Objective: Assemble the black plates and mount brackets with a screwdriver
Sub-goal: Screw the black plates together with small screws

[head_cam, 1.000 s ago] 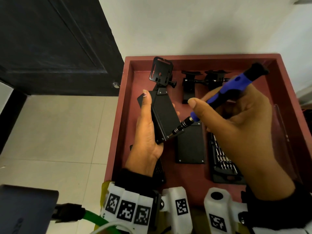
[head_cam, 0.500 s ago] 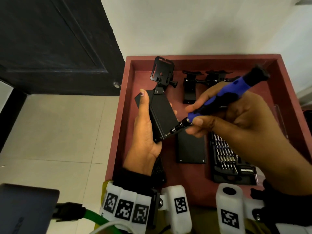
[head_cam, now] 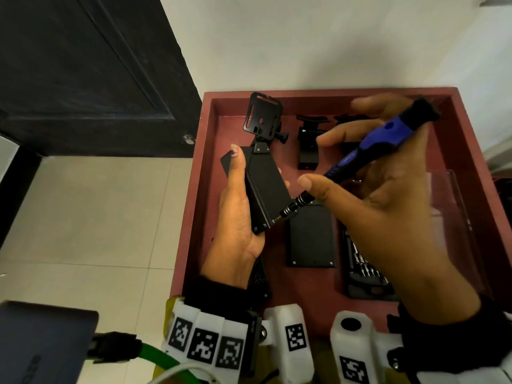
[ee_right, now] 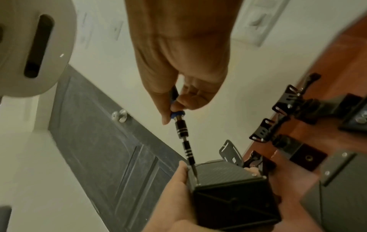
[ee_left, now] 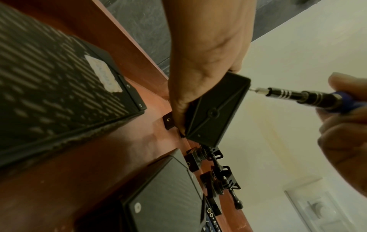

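My left hand (head_cam: 238, 217) grips a black plate assembly (head_cam: 266, 189) (ee_left: 214, 113) (ee_right: 228, 188) above the red tray (head_cam: 471, 151), thumb along its left edge, fingers behind it. A mount bracket (head_cam: 263, 115) is fixed to its far end. My right hand (head_cam: 374, 195) holds the blue-handled screwdriver (head_cam: 374, 151) (ee_left: 298, 95) (ee_right: 183, 133); thumb and forefinger stretch out while the handle lies across the palm. The bit tip sits in the plate's near corner (head_cam: 274, 220). Another black plate (head_cam: 310, 236) lies flat on the tray floor below.
Two more black mount brackets (head_cam: 309, 142) lie at the tray's far side. An open case of screwdriver bits (head_cam: 363, 267) sits right of the flat plate. A slotted black plate (ee_left: 49, 94) lies under my left wrist. A dark door (head_cam: 83, 73) stands left.
My right-hand fingers have re-gripped the screwdriver handle, the thumb and forefinger spreading out, as in turning it. The bit stays at the plate's near corner. The left hand holds steady.
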`<state>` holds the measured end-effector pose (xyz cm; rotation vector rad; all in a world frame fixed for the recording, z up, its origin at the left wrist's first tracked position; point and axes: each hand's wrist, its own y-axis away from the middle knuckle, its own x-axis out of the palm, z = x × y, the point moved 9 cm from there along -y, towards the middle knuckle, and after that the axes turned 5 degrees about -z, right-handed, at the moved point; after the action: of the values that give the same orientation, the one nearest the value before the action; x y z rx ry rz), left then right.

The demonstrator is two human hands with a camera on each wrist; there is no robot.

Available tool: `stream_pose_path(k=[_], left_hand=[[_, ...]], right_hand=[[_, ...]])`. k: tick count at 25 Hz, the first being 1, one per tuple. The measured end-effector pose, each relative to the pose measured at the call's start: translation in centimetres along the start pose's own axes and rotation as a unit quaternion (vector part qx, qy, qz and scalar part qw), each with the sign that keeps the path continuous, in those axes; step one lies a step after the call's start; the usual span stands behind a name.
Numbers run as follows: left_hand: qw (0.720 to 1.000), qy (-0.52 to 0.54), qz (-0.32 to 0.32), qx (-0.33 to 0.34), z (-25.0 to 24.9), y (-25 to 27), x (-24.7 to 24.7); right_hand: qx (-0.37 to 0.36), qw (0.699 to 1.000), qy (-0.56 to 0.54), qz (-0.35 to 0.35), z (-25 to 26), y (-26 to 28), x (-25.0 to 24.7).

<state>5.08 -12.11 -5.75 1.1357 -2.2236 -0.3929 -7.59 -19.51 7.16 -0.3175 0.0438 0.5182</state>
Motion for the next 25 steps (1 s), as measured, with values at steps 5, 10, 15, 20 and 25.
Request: stream_pose_path(k=[5, 10, 15, 20, 25], left_hand=[[1.0, 0.023, -0.017, -0.008, 0.2, -0.2, -0.5], [1.0, 0.01, -0.011, 0.005, -0.2, 0.0, -0.4], [0.999, 0.012, 0.006, 0.033, -0.7, 0.4, 0.1], [0.998, 0.018, -0.004, 0.057, -1.3, 0.5, 0.0], [0.997, 0.034, 0.029, 0.068, -1.8, 0.9, 0.8]], right_hand=[[0.059, 0.984, -0.079, 0.148, -0.2, 0.2, 0.9], [0.109, 0.979, -0.083, 0.154, -0.3, 0.0, 0.5], [0.064, 0.996, 0.055, 0.035, 0.1, -0.1, -0.3], [0.062, 0.99, 0.112, -0.066, 0.5, 0.6, -1.1], [0.05, 0.994, 0.069, -0.071, -0.1, 0.6, -0.9]])
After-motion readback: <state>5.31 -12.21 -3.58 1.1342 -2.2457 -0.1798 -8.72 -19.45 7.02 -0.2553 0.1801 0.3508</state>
